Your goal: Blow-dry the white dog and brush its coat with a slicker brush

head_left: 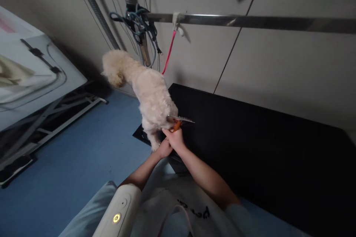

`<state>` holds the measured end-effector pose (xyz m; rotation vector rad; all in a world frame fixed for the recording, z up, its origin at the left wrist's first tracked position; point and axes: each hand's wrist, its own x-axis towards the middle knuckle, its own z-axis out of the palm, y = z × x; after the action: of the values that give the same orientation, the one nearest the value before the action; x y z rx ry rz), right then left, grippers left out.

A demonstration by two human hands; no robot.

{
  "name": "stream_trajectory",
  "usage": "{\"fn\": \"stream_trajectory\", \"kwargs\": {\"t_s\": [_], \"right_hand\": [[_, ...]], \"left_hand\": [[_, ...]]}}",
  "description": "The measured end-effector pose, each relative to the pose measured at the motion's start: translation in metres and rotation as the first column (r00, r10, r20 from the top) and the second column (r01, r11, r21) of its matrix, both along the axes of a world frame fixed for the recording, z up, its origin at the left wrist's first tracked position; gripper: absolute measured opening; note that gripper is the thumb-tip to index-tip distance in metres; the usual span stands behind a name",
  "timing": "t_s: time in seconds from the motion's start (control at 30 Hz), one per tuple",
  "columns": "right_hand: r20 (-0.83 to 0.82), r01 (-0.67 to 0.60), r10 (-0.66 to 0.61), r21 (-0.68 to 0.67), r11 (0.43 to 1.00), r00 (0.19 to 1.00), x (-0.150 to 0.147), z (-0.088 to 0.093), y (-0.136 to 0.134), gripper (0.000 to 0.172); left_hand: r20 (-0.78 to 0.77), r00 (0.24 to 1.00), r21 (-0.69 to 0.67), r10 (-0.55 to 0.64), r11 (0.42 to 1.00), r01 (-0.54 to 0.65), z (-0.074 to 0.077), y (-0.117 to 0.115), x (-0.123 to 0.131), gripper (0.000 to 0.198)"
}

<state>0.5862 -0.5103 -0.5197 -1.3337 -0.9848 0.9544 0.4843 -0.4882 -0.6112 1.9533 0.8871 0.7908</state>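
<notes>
A cream-coloured, curly-coated dog (152, 94) stands at the left end of the black table (239, 148), its rear towards me and its head turned left. My right hand (175, 139) is closed round the orange handle of a slicker brush (177, 125). The brush's flat head, with its fine pins facing up, lies by the dog's rump. My left hand (165, 149) is just below and left of the right one, close to a hind leg. Its fingers are hidden, so whether it grips the leg cannot be made out.
A steel rail (211, 20) runs along the wall, with a red leash (169, 52) hanging from it. Tangled blue cords (139, 20) hang near ribbed hoses. At left, a white tub (41, 70) stands on a metal frame above the blue floor (75, 155). A white device (118, 211) is at my front.
</notes>
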Motion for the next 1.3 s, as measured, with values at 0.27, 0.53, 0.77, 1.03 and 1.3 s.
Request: {"fn": "stream_trajectory", "kwargs": {"t_s": [0.27,0.53,0.77,1.03,1.3], "right_hand": [[0.035,-0.140,0.137,0.093,0.986,0.990,0.018,0.037,-0.042,0.038],[0.031,-0.215,0.213,0.077,0.974,0.976,0.012,0.058,-0.065,0.034],[-0.312,-0.331,0.278,-0.133,0.934,0.909,0.028,0.031,-0.075,0.048],[-0.202,-0.493,0.457,-0.199,0.847,0.866,-0.013,0.022,-0.072,0.034],[-0.096,-0.338,0.329,-0.110,0.935,0.940,-0.009,0.018,-0.070,0.030]], "left_hand": [[0.015,0.989,0.752,0.150,0.650,-0.111,0.113,-0.008,-0.064,0.021],[-0.218,0.914,0.706,-0.343,0.591,0.390,0.138,0.049,-0.036,0.020],[0.560,0.717,-0.187,0.415,0.906,-0.379,0.142,0.003,-0.032,0.034],[0.563,0.640,-0.666,0.523,0.746,-0.023,0.151,0.013,-0.044,0.027],[0.517,0.749,-0.559,0.415,0.826,-0.072,0.128,0.025,-0.052,0.040]]}}
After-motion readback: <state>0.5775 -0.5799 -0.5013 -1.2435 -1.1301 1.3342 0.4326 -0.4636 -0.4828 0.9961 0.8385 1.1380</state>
